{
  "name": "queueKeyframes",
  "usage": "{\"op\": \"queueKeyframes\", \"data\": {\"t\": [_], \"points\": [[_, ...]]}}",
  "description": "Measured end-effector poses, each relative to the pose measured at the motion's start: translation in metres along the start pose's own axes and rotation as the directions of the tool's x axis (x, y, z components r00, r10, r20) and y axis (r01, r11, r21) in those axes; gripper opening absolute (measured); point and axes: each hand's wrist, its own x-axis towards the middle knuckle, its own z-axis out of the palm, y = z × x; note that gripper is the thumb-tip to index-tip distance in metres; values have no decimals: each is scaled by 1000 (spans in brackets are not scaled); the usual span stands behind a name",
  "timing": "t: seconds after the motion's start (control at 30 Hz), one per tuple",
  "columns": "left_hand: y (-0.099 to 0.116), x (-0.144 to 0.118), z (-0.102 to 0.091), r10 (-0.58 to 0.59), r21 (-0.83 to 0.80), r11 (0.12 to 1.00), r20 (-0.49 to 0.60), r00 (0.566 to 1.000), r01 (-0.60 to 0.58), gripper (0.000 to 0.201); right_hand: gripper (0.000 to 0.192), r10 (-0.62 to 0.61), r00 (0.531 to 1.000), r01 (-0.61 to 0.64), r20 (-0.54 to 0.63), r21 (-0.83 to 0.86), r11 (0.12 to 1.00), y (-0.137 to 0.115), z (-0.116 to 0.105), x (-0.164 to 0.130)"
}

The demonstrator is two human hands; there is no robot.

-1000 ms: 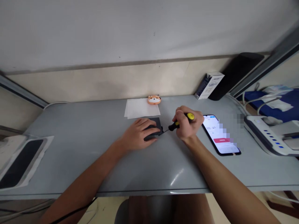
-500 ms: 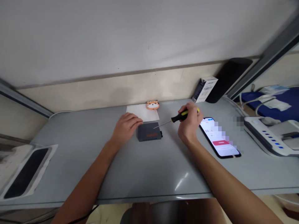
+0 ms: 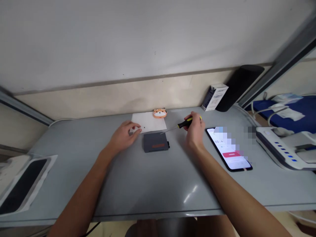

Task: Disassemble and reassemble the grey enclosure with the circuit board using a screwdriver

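The right hand [image 3: 195, 131] grips a yellow-and-black-handled screwdriver [image 3: 184, 123]; its ribbed handle looks firm to hold. The left hand [image 3: 125, 135] rests loosely open beside the small, rigid dark grey box [image 3: 156, 142], likely light, best held by its sides.

A grey table [image 3: 148, 184] is set against a cream wall [image 3: 98, 95] — a white shelf underside [image 3: 123, 36] is seen overhead.

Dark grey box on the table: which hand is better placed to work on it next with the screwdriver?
Right, probably. The right hand already grips the screwdriver, whose tip points at the dark grey box. The left hand is off the box, fingertips at the white paper.
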Motion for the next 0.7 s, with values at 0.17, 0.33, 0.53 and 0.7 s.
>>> {"op": "queueKeyframes", "data": {"t": [0.17, 0.33, 0.53, 0.7], "points": [[40, -16, 1, -2, -54, 998, 214, 977, 14, 34, 37, 2, 1000, -1, 14, -28, 1000, 3, 2, 5], [41, -18, 4, -28, -175, 981, 317, 948, 88, 43, 38, -9, 998, 12, 67, -43, 999, 8, 3, 7], [31, -10, 2, -25, -369, 907, 438, 899, 204, 46, 38, -114, 975, 145, 189, -164, 976, 6, -1, 2], [31, -7, 15, 0, -445, 878, 371, 929, 178, 41, 40, -228, 904, 314, 361, -199, 928, 4, 0, -8]]}}
